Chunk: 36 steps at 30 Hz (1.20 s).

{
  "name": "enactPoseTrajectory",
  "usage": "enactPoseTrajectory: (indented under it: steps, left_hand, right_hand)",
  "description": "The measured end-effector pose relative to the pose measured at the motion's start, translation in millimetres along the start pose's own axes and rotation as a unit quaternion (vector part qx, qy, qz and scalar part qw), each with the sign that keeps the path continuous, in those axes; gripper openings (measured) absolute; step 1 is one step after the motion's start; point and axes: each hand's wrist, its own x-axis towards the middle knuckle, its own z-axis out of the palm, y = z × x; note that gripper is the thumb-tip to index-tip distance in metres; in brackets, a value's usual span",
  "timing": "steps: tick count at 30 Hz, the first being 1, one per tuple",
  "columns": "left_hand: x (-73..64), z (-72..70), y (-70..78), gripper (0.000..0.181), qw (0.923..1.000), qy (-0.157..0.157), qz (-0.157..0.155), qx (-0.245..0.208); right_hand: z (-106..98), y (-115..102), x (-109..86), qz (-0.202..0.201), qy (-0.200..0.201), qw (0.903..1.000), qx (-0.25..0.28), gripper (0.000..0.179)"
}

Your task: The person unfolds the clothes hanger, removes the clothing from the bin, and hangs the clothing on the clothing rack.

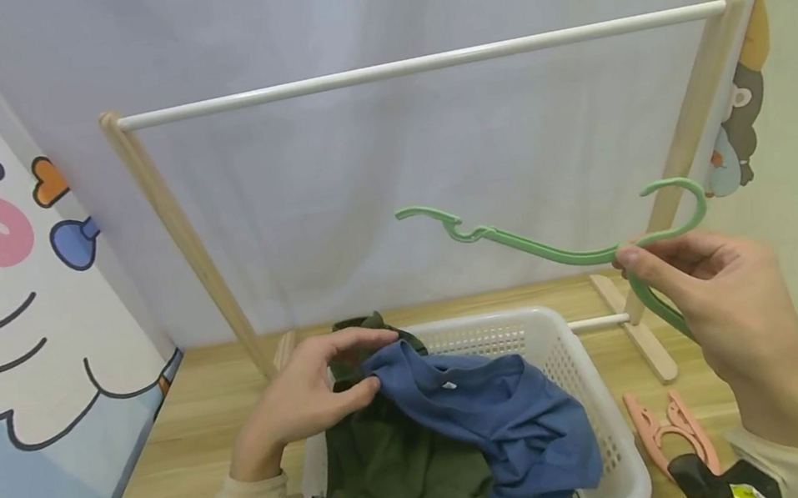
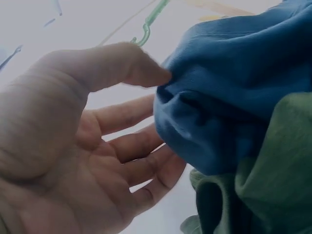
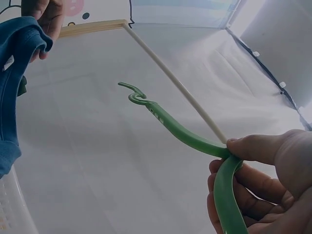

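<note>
My right hand [image 1: 743,309] grips a green folding clothes hanger [image 1: 543,251] at its centre, thumb in front and fingers behind. One hanger arm reaches left, the other slopes down past the palm, and the hook curls up above the hand. My left hand [image 1: 297,393] is at the neckline of a blue T-shirt [image 1: 521,426], with a fold of cloth between thumb and fingers. In the left wrist view the thumb tip meets the blue cloth [image 2: 234,63] and the other fingers pass behind it. A dark green garment [image 1: 405,467] lies under and beside the T-shirt.
Both garments lie in a white plastic basket [image 1: 622,421] on a wood-grain table [image 1: 169,456]. Behind it stands a wooden rack with a white crossbar [image 1: 420,65]. A folded pink hanger [image 1: 645,427] lies right of the basket, near the rack's foot [image 1: 637,335].
</note>
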Motion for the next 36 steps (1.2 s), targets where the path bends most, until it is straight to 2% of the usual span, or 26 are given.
enactPoseTrajectory:
  steps: [5, 9, 12, 15, 18, 21, 28, 33, 36]
  left_hand:
    - [-1.4, -4.7, 1.7, 0.046, 0.9993, -0.026, -0.019, 0.017]
    - [-0.1, -6.4, 0.9, 0.038, 0.9982, -0.021, -0.05, 0.025]
    - [0.5, -6.5, -1.1, 0.027, 0.9975, -0.009, -0.064, 0.03]
    - [1.2, -5.4, -1.5, 0.018, 0.997, 0.022, -0.063, 0.04]
    - [1.8, -3.7, -0.9, 0.012, 0.9959, 0.059, -0.055, 0.041]
    - [1.8, -3.1, -0.5, 0.01, 0.9944, 0.079, -0.059, 0.036]
    - [0.6, -4.1, -0.5, 0.008, 0.9938, 0.083, -0.072, 0.018]
    - [-0.8, -6.0, -3.0, 0.008, 0.9919, 0.088, -0.091, 0.006]
    - [-0.8, -6.2, -2.5, 0.007, 0.9903, 0.099, -0.098, 0.006]
  right_hand:
    - [2, 2, 0.5, -0.001, -0.007, 1.0, 0.004, 0.02]
    - [3, 2, -0.2, -0.001, -0.017, 0.9999, 0.002, 0.024]
    - [3, 2, -1.4, 0.001, -0.026, 0.9997, -0.002, 0.026]
    - [4, 2, -2.4, 0.001, -0.036, 0.9992, -0.018, 0.025]
    - [5, 3, -2.8, -0.005, -0.043, 0.9973, -0.059, 0.024]
    - [7, 3, -2.7, -0.012, -0.046, 0.995, -0.088, 0.022]
    - [9, 1, -5.1, -0.017, -0.047, 0.993, -0.107, 0.021]
    - [11, 1, -6.9, -0.029, -0.053, 0.9867, -0.151, 0.025]
    - [14, 3, -6.4, -0.036, -0.058, 0.9851, -0.158, 0.022]
